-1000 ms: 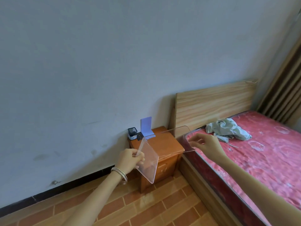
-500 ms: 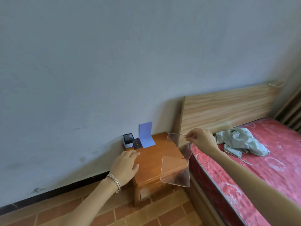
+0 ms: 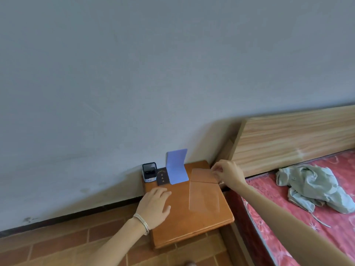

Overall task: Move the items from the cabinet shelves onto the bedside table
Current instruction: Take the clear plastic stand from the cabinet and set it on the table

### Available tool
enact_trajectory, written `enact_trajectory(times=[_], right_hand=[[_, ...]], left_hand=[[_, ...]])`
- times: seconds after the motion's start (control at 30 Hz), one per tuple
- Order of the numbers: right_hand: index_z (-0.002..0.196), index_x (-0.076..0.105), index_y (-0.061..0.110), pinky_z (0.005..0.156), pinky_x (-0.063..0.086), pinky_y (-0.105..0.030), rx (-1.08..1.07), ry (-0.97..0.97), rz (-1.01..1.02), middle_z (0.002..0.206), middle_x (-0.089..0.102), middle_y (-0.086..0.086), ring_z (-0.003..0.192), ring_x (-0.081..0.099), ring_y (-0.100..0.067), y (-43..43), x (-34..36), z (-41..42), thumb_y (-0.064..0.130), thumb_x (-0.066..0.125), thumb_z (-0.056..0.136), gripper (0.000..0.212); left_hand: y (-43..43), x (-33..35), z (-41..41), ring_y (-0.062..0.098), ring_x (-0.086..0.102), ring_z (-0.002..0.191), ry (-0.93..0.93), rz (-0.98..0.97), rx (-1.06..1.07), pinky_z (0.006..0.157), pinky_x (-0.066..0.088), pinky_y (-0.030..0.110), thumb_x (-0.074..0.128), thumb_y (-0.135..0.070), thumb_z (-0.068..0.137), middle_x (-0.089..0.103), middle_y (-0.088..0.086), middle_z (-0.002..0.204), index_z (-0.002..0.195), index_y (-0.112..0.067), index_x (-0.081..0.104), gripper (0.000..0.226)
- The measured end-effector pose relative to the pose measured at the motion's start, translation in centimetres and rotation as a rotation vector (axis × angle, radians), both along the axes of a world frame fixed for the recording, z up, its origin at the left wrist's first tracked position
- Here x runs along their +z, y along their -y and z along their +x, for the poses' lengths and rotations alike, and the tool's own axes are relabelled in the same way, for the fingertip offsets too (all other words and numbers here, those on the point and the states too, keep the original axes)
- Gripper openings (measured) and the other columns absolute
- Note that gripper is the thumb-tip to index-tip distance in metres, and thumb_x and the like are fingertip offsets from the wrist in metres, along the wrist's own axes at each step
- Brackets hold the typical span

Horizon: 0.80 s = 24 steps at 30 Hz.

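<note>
Head view, reading from the left: brick-tiled floor [image 3: 57,246] below a grey wall [image 3: 134,73]. Next, left hand [image 3: 153,207], bangles [image 3: 141,224] on the wrist, laid palm down with fingers loosely spread on the left part of the wooden bedside table [image 3: 192,233]. Behind it, along the wall edge of the tabletop, a small black-and-white box [image 3: 149,172], a dark booklet [image 3: 162,178] lying flat just beside that, then a blue bent sheet [image 3: 177,169] standing upright against the booklet's right edge. On the right half of the tabletop, a clear plastic stand [image 3: 203,196]: long panel flat on the wood, short panel upright at the back. Right hand [image 3: 227,174] pinching the top right corner of that upright panel between thumb and fingertips. Further right, wooden headboard [image 3: 297,139], red mattress [image 3: 288,237], crumpled pale green cloth [image 3: 315,189] on it.
</note>
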State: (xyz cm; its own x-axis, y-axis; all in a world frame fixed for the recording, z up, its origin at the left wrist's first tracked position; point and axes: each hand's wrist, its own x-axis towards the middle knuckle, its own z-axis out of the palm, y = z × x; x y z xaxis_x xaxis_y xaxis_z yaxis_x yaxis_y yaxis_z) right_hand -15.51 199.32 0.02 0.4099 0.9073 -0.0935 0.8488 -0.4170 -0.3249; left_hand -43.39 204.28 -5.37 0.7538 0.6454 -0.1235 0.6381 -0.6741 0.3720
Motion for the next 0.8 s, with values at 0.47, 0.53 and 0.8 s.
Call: enact_trajectory(times=[0.47, 0.53, 0.8], right_hand=[[0.089, 0.070, 0.028, 0.065, 0.038, -0.029, 0.148, 0.093, -0.189, 0.098, 0.068, 0.004, 0.091, 0.061, -0.027, -13.8, -17.0, 13.2, 0.017, 0.054, 0.084, 0.020], [0.091, 0.069, 0.028, 0.066, 0.038, -0.030, 0.132, 0.089, -0.192, 0.099, 0.068, 0.002, 0.093, 0.061, -0.028, -15.2, -18.8, 14.4, 0.019, 0.054, 0.086, 0.019], [0.097, 0.070, 0.024, 0.071, 0.045, -0.032, 0.182, 0.020, -0.120, 0.103, 0.066, 0.003, 0.096, 0.060, -0.026, -17.4, -24.8, 17.4, 0.018, 0.058, 0.087, 0.016]], left_hand=[[-4.5, -15.0, 12.7, 0.014, 0.017, 0.142, -0.178, -0.166, 0.238, 0.114, 0.017, 0.029, 0.041, -0.041, 0.096, 0.023, -0.004, 0.154, 0.147, -0.024, 0.027, 0.055], [-5.7, -16.9, 14.5, 0.013, 0.015, 0.143, -0.197, -0.167, 0.219, 0.115, 0.016, 0.029, 0.039, -0.042, 0.097, 0.019, -0.005, 0.156, 0.148, -0.024, 0.024, 0.056], [-9.5, -23.8, 18.8, 0.015, 0.011, 0.144, -0.268, -0.176, 0.182, 0.113, 0.019, 0.030, 0.039, -0.041, 0.097, 0.012, -0.003, 0.157, 0.148, -0.021, 0.020, 0.058]])
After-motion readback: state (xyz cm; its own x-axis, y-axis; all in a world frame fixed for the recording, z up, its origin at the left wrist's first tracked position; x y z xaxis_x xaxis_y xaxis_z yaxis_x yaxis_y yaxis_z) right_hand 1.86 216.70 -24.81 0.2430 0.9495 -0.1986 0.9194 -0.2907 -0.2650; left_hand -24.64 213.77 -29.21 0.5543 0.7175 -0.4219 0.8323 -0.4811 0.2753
